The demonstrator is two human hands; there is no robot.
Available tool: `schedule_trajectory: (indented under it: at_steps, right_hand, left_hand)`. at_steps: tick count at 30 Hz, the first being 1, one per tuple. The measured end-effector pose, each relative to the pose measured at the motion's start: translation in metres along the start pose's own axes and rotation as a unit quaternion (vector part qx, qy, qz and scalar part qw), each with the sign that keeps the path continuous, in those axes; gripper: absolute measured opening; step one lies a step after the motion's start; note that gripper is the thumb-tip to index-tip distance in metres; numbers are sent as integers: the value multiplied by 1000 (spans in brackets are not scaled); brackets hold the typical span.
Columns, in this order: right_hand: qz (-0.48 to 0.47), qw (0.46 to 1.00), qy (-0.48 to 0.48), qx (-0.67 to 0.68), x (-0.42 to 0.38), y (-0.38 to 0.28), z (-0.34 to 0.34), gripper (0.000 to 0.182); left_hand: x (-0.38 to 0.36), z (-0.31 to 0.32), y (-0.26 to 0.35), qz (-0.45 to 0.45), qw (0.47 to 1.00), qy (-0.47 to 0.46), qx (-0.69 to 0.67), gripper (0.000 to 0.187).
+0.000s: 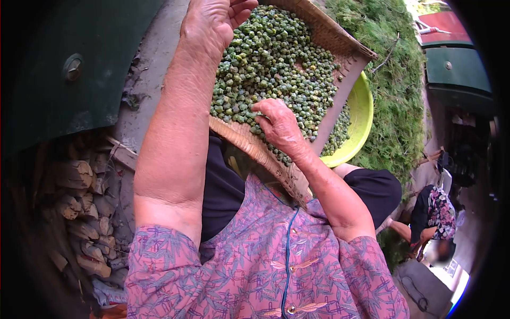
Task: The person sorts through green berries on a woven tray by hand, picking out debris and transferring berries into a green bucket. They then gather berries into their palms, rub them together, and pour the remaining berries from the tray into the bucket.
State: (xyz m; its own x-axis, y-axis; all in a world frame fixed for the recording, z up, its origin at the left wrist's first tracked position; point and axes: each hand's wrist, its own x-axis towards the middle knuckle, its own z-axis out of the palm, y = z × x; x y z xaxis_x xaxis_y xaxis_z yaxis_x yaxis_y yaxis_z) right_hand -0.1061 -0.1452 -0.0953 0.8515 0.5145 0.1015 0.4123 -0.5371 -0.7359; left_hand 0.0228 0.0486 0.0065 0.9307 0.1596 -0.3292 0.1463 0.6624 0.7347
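A woven winnowing basket [344, 32] rests tilted over my lap, its surface spread with small green, knobbly cones [265, 58]. My right hand [279, 125] is low over the near part of the cones, thumb and forefinger bent and apart, with nothing visible between them. At the top of the view, my left hand [215, 18] reaches over the basket's far left side. Its fingers are curled and partly cut off by the frame, so whatever they may hold is hidden. Under the basket's right edge sits a yellow-green basin [363, 117], with more green cones inside.
Cut green branches [390, 95] lie in a heap right of the basin. Split firewood [87, 228] is stacked at the left, below a dark green panel [48, 80]. Another person [433, 220] in a flowered top is bent over at the far right.
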Motion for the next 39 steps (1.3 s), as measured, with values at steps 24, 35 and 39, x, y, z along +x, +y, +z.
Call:
schedule_trajectory:
  at_steps: [24, 35, 39]
  right_hand:
    - [310, 933, 26, 182, 35, -18, 31, 14]
    - [-53, 986, -143, 70, -36, -50, -23, 12]
    - [-49, 979, -181, 87, -37, -50, -29, 15]
  left_hand:
    - [3, -4, 1, -6, 1000, 5, -30, 12]
    - [0, -3, 3, -2, 1000, 6, -20, 9]
    - [1, -1, 3, -7, 1000, 16, -11, 8]
